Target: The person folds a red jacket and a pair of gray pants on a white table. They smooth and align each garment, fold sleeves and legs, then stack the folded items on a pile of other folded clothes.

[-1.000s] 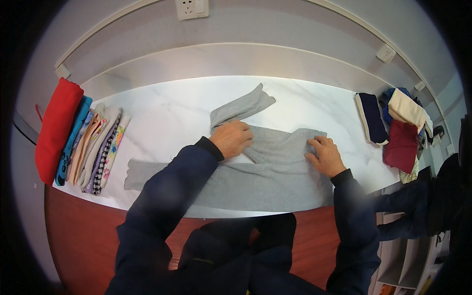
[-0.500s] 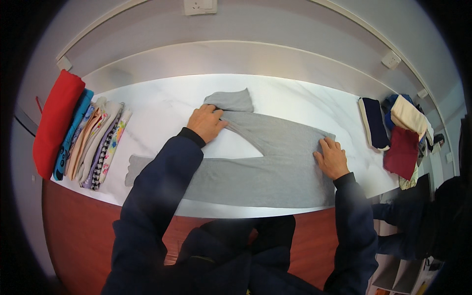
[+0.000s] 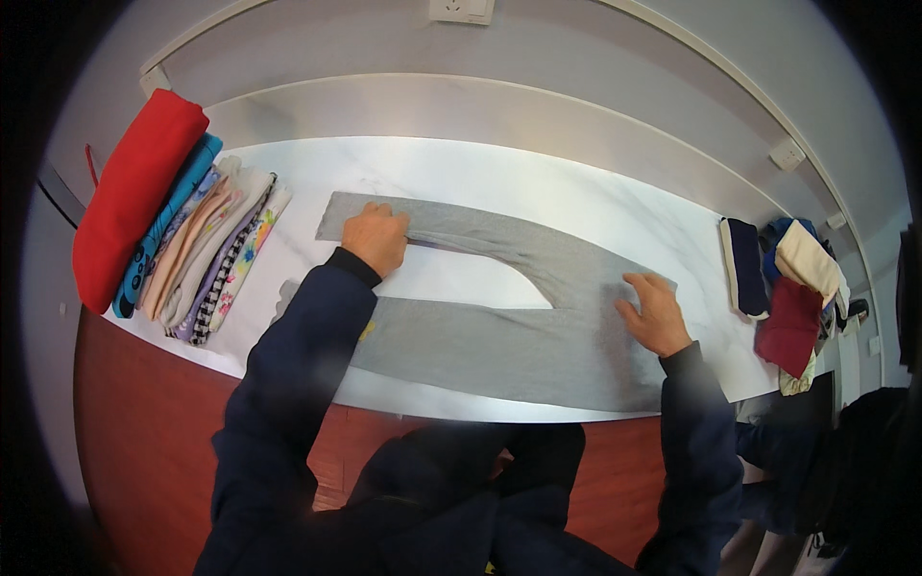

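Grey trousers [image 3: 480, 346] lie near the table [image 3: 538, 168] edge; left hand [image 3: 377, 238] grip unclear, right hand [image 3: 658, 315] spread.

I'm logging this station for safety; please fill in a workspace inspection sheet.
Surface: white marbled tabletop, grey veins.
Job's things: grey fabric trousers, spread out, legs pointing left.
Clutter: row of folded multicoloured cloths at left; pile of navy, cream and dark-red cloths at right.
Hands: left hand on the farther leg, grip unclear; right hand at the waist end, loosely open.
Cables: thin dark line at far left, possibly a cable.
Surroundings: grey wall with white plastic socket; red-brown floor.
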A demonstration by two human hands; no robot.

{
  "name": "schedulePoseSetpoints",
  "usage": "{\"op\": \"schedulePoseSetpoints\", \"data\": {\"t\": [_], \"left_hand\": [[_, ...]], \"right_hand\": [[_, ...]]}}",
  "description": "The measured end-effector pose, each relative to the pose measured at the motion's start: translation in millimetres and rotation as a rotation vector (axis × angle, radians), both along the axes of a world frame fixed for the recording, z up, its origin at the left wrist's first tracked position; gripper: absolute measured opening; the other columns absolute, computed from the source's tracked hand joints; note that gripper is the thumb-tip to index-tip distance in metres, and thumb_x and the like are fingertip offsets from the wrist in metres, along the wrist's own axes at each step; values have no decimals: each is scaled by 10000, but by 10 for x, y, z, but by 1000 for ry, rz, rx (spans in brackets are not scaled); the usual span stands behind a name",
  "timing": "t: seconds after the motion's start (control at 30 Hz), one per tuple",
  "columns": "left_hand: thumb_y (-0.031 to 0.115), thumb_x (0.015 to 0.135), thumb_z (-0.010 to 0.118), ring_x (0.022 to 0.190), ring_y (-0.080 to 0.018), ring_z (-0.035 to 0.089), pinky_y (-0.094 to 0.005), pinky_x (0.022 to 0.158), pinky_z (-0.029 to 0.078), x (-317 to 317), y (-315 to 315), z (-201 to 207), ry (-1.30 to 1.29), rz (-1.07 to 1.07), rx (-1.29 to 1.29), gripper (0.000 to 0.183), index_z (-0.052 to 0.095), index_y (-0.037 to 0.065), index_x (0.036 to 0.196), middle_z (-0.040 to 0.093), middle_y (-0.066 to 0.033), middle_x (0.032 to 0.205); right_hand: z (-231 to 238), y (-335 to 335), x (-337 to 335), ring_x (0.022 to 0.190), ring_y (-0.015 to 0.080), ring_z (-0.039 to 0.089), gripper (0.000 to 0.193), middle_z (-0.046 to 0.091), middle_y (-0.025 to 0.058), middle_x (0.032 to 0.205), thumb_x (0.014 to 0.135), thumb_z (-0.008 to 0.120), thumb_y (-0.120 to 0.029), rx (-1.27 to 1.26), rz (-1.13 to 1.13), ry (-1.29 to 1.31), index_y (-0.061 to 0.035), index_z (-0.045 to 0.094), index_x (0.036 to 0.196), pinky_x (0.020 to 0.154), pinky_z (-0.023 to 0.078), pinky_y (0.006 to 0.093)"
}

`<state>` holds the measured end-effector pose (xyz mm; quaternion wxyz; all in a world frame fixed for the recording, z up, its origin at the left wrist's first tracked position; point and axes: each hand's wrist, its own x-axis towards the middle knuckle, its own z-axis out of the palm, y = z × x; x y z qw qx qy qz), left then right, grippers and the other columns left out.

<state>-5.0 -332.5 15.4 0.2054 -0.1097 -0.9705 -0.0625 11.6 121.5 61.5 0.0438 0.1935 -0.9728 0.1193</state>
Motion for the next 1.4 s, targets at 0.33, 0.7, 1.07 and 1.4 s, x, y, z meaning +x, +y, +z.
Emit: {"op": "schedulePoseSetpoints", "data": {"t": [0.33, 0.7, 1.07, 1.4], "left_hand": [[-12, 732, 633, 915, -345, 606, -456, 762, 500, 25, -504, -82, 57, 1, 14, 109, 682, 62, 796, 627, -133, 886], [401, 902, 718, 1328, -437, 475, -515, 1119, 376, 555, 904, 74, -96, -485, 229, 560, 615, 56, 1331, 550, -270, 1366], [530, 948, 626, 1467, -506, 257, -577, 1197, 224, 832, 1170, -103, -223, -591, 47, 675, 540, 87, 1449, 368, -318, 1527], [280, 926, 685, 1168, -418, 592, -453, 1006, 467, 109, 1035, 235, -197, -447, 350, 373, 672, 15, 1188, 671, -221, 1194]], "right_hand": [[-167, -819, 93, 1236, 422, 530, 531, 557, 242, 1350, 834, 765, -246, -84, 225, -65, -43, 611, 1300, 997, 433, 501], [-294, -560, 32, 1362, 432, 418, 714, 450, 238, 1495, 883, 697, -464, -173, 196, -53, -92, 507, 1462, 1108, 309, 563], [-612, -389, 353, 1433, 451, 316, 754, 373, 249, 1556, 916, 625, -551, 37, 131, 170, -124, 461, 1515, 1179, 205, 584], [-229, 36, 103, 1240, 413, 505, 546, 557, 230, 1360, 920, 668, -362, -160, 156, -24, -53, 584, 1362, 1056, 385, 524]]}}
